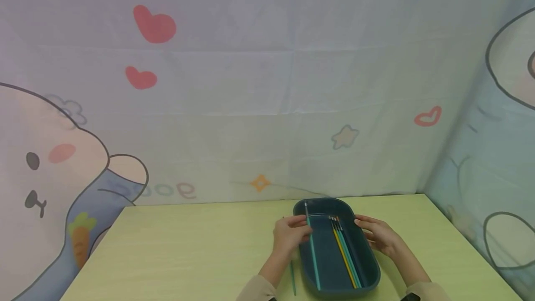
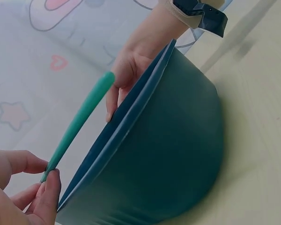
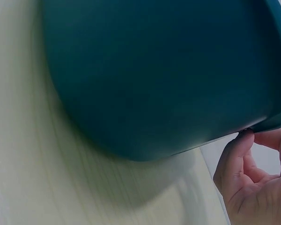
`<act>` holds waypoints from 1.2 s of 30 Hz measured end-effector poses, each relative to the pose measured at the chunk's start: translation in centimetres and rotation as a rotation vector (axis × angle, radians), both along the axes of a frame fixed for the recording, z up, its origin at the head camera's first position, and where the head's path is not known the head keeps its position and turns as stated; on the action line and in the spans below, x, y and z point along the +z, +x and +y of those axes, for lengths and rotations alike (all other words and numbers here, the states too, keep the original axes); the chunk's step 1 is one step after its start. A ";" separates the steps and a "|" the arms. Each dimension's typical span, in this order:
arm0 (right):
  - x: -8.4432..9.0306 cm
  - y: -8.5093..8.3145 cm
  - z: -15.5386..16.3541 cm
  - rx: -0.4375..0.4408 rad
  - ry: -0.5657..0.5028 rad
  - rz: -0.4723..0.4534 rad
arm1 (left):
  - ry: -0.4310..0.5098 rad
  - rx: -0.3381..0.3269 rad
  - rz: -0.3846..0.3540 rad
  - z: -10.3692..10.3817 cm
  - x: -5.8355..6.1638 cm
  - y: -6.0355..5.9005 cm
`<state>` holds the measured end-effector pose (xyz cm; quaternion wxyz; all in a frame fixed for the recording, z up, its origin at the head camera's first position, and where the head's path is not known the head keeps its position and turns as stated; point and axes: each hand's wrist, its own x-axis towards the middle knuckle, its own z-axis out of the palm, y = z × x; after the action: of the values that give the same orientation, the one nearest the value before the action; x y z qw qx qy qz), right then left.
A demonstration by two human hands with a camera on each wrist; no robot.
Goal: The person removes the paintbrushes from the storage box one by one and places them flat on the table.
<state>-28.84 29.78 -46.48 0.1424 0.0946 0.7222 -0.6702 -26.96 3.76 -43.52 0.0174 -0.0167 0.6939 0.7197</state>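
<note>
My left hand (image 1: 290,235) pinches a teal paintbrush (image 1: 313,257) near its upper part, over the left side of a dark blue-green tray (image 1: 337,280). In the left wrist view, the rounded handle end of that paintbrush (image 2: 82,117) points away from my thumb and fingers, beside the tray's rim (image 2: 145,101). Gripping the tray's right rim is my right hand (image 1: 381,236); in the right wrist view its thumb and fingers (image 3: 239,157) meet at the tray's edge. Inside the tray lie several slim paintbrushes (image 1: 345,254), yellow and teal, side by side.
Another thin green brush (image 1: 293,278) lies on the pale yellow-green table (image 1: 188,250), just left of the tray. A printed cloth backdrop (image 1: 251,82) hangs behind the table's back edge, and more cloth hangs along the right side.
</note>
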 end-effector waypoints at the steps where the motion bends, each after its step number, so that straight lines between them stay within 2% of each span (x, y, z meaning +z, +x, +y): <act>1: 0.0 0.0 0.0 0.003 -0.004 -0.001 | 0.000 0.001 -0.004 -0.1 0.0 0.0; 36: 0.1 0.1 -0.2 -0.025 0.025 0.011 | 0.028 0.038 -0.014 -2.1 -0.7 0.2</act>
<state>-28.75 29.54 -46.36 0.1291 0.1018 0.7300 -0.6634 -26.74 1.65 -44.27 0.0088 -0.0347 0.6830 0.7295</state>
